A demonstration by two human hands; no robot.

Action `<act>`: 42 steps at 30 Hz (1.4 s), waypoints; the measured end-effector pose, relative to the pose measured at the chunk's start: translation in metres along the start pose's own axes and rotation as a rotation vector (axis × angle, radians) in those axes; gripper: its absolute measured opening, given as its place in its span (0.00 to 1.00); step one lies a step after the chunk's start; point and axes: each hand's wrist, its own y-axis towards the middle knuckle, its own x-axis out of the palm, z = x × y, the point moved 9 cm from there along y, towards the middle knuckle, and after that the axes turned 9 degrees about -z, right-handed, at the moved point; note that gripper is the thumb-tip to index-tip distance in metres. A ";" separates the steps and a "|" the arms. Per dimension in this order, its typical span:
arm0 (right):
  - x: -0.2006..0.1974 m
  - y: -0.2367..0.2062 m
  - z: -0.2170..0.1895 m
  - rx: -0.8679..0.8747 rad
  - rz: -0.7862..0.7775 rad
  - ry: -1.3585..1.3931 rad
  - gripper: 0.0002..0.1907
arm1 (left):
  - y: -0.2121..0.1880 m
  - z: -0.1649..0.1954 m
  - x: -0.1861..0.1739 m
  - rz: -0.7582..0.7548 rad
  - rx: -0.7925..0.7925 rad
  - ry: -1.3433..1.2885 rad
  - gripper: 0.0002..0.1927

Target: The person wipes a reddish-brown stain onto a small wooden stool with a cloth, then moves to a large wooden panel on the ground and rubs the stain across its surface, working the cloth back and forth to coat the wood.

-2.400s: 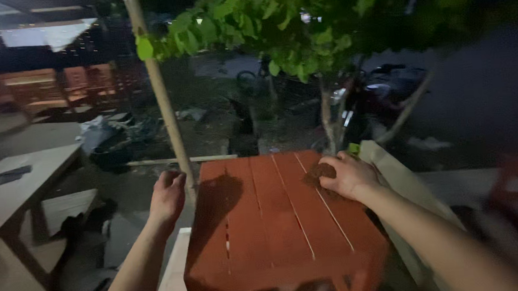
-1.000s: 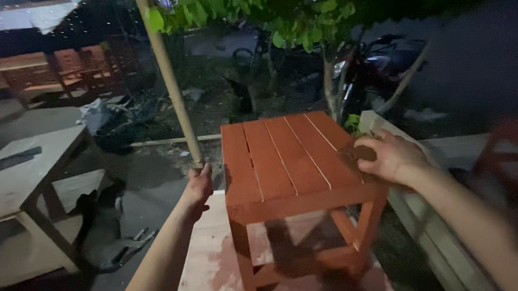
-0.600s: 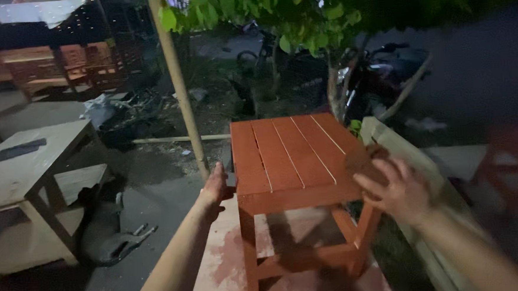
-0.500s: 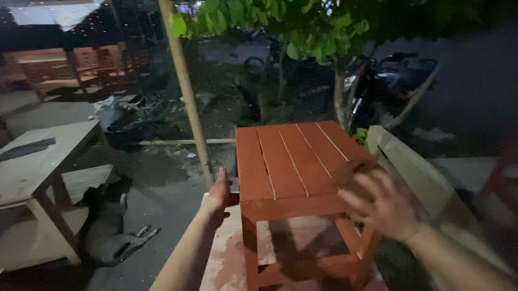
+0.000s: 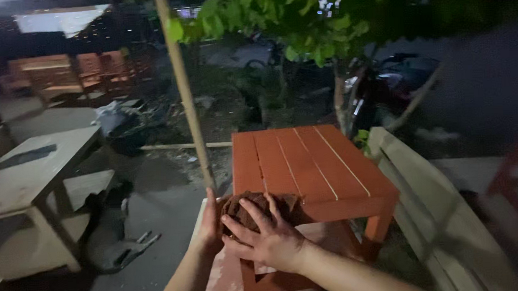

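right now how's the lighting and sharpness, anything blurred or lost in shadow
Head view: night scene, dim and grainy; the red stool and both hands, left hand and right hand, on a dark rag, are lit and fairly sharp; the right edge is smeared and dark; the far furniture is soft.

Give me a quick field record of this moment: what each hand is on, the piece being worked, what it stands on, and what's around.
left hand: at the near left corner of the stool, touching the cloth
right hand: fingers spread, pressing the cloth
cloth: dark brown crumpled rag, on the stool's near edge
piece: red-orange slatted wooden stool, upright
support: pale stained board under the stool
surroundings: bamboo pole behind; unpainted wooden table to the left; leafy tree
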 end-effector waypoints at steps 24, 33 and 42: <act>0.007 -0.244 0.161 0.389 -0.601 -0.090 0.46 | 0.010 -0.019 -0.007 0.016 -0.210 0.020 0.62; 0.090 -0.040 0.018 -0.005 -0.347 0.038 0.31 | -0.001 -0.015 -0.003 -0.077 -0.163 0.014 0.60; 0.068 -0.099 0.042 -0.068 -0.382 -0.059 0.27 | 0.002 -0.024 -0.003 0.023 -0.213 0.065 0.61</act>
